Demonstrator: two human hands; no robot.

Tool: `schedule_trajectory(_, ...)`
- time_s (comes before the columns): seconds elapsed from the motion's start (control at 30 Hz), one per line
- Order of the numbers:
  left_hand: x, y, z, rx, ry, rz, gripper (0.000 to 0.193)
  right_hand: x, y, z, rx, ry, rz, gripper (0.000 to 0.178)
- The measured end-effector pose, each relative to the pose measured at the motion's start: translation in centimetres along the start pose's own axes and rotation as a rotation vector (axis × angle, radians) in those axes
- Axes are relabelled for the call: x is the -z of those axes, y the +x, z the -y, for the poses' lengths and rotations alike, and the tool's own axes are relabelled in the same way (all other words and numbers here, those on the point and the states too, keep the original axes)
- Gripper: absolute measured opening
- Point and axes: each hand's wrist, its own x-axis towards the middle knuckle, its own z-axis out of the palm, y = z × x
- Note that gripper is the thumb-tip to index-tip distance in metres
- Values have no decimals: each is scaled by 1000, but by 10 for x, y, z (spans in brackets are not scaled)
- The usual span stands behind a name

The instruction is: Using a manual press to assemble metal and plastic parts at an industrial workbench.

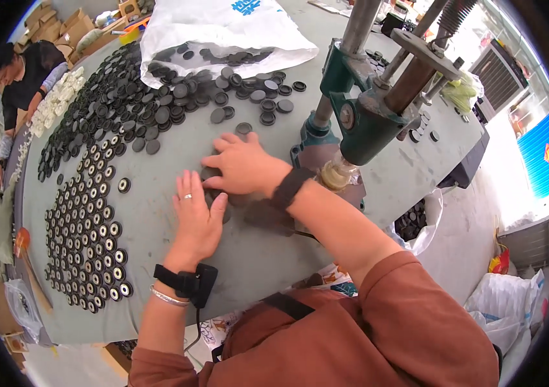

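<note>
My left hand (198,227) lies over the grey table with its fingers stretched out, beside a few black round caps (224,215) partly hidden by my hands. Just to its right and farther off, my right hand (247,165) reaches in with fingers spread, its fingertips over dark caps (210,173). One more black cap (243,128) lies just beyond the right fingertips. Neither hand visibly grips anything. How many caps lie under the palms is hidden.
Rows of black discs with metal ring centres (87,245) cover the left of the table (158,297). Behind them loose black caps (113,97) spill from a white sack (223,32). A green press (371,129) stands close to my right forearm. Another person (32,80) works at far left.
</note>
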Motion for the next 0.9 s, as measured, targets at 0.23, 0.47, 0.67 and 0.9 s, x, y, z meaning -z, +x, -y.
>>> schedule_trajectory(0.23,47,18,26,119,-440,47,49,33,34,-83,-833,61,-310,25)
schedule_trajectory(0.47,44,35,53,223,-1211,-9,33,22,62,-107,-1135,-127,-144,31)
schedule_trajectory(0.67,26,37,72,207,-1567,-28,30,25,77,-153,-1060,51,-42,31)
schedule_trajectory(0.9,24,48,65,352,-1713,-75,32,20,75,-28,-409,230,-280,20)
